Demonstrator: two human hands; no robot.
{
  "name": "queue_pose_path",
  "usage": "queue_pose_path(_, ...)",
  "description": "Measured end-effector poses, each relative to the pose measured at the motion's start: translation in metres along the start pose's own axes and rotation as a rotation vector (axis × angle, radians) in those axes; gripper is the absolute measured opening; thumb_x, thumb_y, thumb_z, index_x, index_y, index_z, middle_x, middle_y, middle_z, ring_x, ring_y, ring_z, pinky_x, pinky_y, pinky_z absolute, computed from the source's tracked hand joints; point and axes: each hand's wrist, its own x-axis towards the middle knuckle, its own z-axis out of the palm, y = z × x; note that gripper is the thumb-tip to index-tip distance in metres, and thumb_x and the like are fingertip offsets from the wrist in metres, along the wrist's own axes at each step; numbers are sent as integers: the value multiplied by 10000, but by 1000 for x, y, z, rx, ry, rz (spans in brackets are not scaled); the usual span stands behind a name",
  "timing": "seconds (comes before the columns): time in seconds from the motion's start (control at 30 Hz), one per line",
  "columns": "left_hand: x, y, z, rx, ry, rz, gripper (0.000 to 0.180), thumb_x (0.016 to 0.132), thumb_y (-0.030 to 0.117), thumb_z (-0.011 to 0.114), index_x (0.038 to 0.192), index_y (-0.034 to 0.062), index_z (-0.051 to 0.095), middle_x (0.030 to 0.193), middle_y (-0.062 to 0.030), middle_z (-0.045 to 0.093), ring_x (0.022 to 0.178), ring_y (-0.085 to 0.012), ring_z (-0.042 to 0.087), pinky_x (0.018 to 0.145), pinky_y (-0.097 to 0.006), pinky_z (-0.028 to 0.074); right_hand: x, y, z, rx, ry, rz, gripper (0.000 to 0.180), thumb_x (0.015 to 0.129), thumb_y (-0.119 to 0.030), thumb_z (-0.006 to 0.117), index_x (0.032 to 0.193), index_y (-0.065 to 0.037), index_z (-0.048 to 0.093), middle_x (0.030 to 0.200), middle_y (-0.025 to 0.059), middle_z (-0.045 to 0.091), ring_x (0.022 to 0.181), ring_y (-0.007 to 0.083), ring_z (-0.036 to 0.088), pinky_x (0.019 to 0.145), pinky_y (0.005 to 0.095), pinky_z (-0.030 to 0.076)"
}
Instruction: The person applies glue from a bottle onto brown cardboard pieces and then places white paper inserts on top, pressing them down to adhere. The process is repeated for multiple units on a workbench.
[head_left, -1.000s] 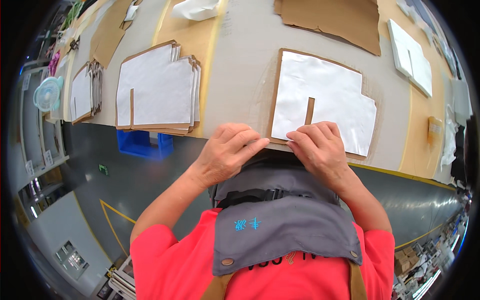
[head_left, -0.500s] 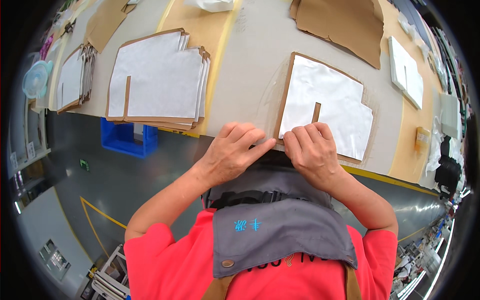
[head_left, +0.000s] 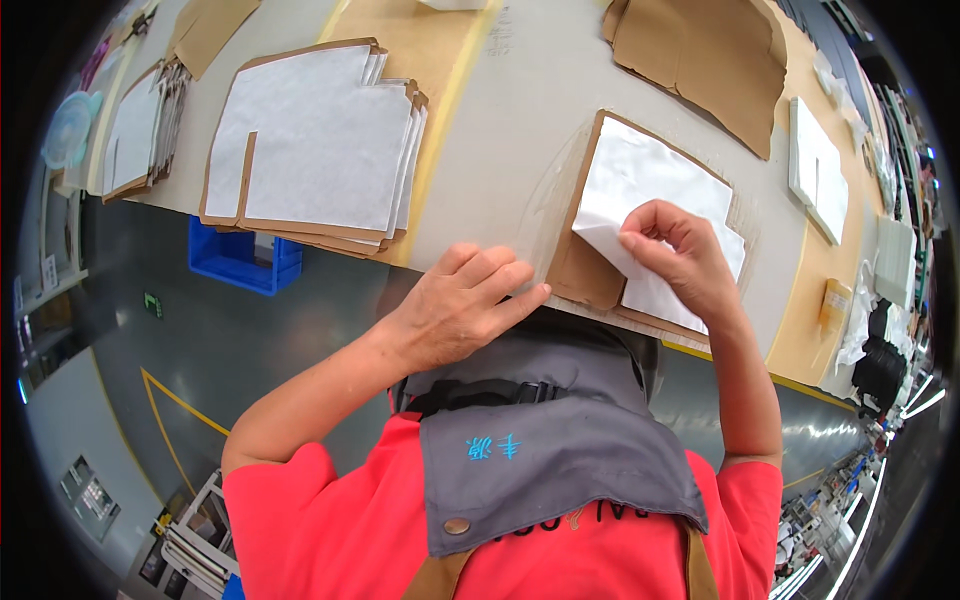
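A white sheet [head_left: 650, 165] with a notched outline lies over a matching brown piece [head_left: 583, 272] at the near table edge. My right hand [head_left: 688, 258] is closed in a pinch on the sheet's near-left corner, which is folded up off the brown piece. Beneath that raised corner, bare brown surface shows; the rest of the sheet still lies against the piece. To the left, my left hand [head_left: 465, 300] hovers at the table's edge, its fingers loosely bent, thumb stretched out, and nothing visible in it.
Left on the table [head_left: 490, 180] sits a stack of white-faced brown pieces [head_left: 315, 150], with another stack [head_left: 135, 130] beyond. Plain brown sheets [head_left: 700, 60] lie at the back right, white pieces [head_left: 815, 170] farther right. A blue crate [head_left: 235, 270] stands below the table edge.
My right hand has risen to the right and far side, peeling the sheet's near-left corner up from the brown piece. My left hand stays nearly in place.
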Motion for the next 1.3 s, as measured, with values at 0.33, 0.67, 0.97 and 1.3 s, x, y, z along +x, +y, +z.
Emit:
queue_pose_path(0.33,4,0,-2,2,-2,-6,429,801,107,637,1223,151,701,1163,-25,564,1134,-215,539,928,-360,412,11,7,-46,419,98,-28,176,934,-239,722,953,-66,698,909,-36,659,824,57,509,781,228,403)
queue_pose_path(0.67,6,2,-9,-76,38,-98,457,769,32,638,1204,151,717,1166,-24,566,1134,-219,528,928,-363,422,-12,-9,-4,363,70,-97,60,958,-71,674,938,-21,648,1091,54,695,938,76,580,881,264,478)
queue_pose_path(0.97,5,2,-6,-37,59,-138,402,773,95,667,1172,122,705,1169,-40,558,1118,-225,546,892,-359,434,-16,5,18,-158,59,-387,79,902,-61,704,950,-46,644,1092,85,717,909,160,659,816,289,519)
queue_pose_path(1.3,6,6,-5,-65,71,-176,433,752,16,671,1160,141,743,1168,-28,578,1101,-222,554,866,-351,425,-13,19,30,-444,78,-598,142,823,-11,731,915,-64,636,1083,67,729,932,215,686,768,319,556)
